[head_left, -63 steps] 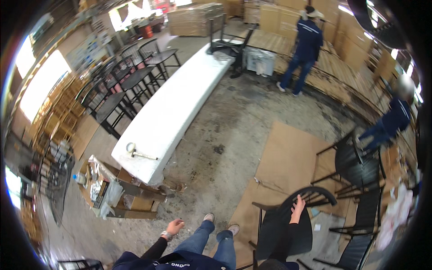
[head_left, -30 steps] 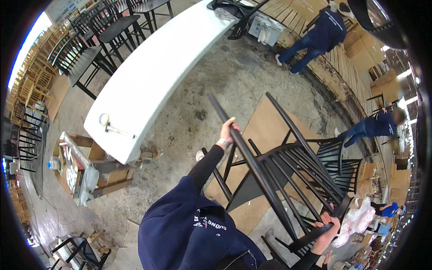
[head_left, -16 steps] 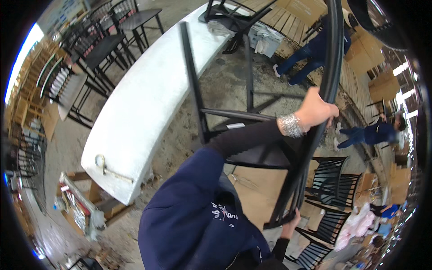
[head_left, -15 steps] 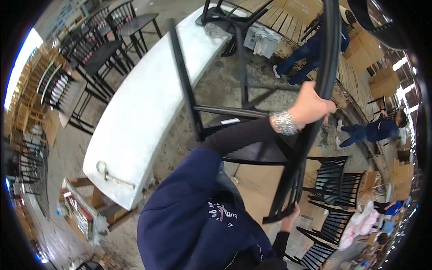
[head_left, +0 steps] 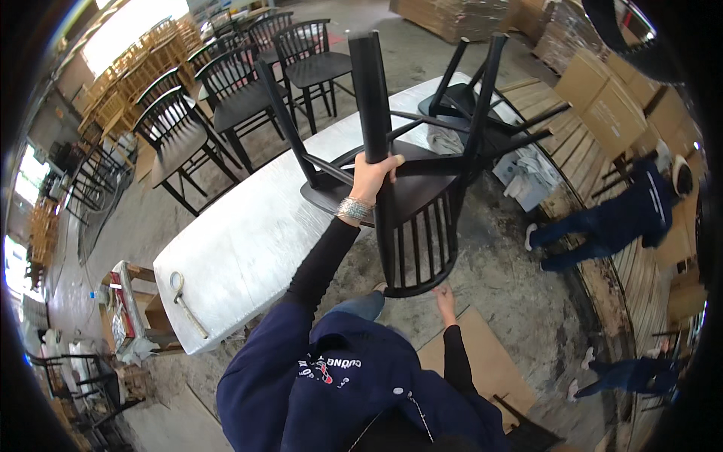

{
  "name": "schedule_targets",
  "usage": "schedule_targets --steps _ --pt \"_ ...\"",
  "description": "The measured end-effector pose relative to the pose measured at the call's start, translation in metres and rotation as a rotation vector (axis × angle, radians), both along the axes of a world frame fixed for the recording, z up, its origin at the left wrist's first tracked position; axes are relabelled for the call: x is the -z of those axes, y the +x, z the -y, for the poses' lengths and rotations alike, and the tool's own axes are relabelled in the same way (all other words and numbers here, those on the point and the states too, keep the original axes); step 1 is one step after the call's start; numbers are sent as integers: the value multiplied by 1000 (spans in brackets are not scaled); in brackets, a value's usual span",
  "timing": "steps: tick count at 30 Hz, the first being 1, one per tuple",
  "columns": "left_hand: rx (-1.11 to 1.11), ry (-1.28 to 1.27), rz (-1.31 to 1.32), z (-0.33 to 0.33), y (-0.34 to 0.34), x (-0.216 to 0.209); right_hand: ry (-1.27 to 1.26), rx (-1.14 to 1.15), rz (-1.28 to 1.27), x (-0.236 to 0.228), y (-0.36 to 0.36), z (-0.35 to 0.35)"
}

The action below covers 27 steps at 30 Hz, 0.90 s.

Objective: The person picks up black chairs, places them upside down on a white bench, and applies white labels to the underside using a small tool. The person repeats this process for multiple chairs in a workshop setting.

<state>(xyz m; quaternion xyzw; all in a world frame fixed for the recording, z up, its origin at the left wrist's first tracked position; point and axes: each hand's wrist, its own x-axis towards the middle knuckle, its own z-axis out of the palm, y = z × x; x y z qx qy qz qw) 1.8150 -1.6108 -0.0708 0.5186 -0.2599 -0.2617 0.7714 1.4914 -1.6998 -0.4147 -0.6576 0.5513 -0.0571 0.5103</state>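
Note:
A black wooden chair (head_left: pixel 418 177) hangs upside down in front of me, its legs up and its spindled back down, over the near side of a white-wrapped slab-like worktop (head_left: pixel 226 241). My left hand (head_left: pixel 371 179), with a silvery bracelet at the wrist, is closed round one leg close to the seat. Below, my right hand (head_left: pixel 445 301) has its fingers at the curved top rail of the chair's back; part of their grip is hidden. Another black chair (head_left: pixel 459 102) lies overturned on the worktop's far end, beside a grey cloth (head_left: pixel 446 140).
A tape roll (head_left: pixel 176 282) and a narrow rod (head_left: pixel 192 316) lie on the worktop. Several black chairs (head_left: pixel 233 98) stand beyond it. A wooden crate (head_left: pixel 135 309) is at left, flat cardboard (head_left: pixel 482 361) on the floor. Two people (head_left: pixel 610 218) work at right by slatted platforms and cartons.
The chair has swung left and toward the worktop, with both hands moving along with it. My view has turned, so the surroundings have shifted.

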Motion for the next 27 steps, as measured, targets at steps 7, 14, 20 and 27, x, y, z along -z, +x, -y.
schedule_targets --steps 7,14,20,27 --pt "-490 158 245 13 -21 146 -425 99 548 -139 97 146" --pt "-692 308 425 6 -66 219 -329 211 989 -200 181 280" --pt "-1017 541 316 10 -84 263 -222 -103 600 -123 174 303" --pt "-1017 912 169 -4 -116 266 166 -819 70 3 108 234"
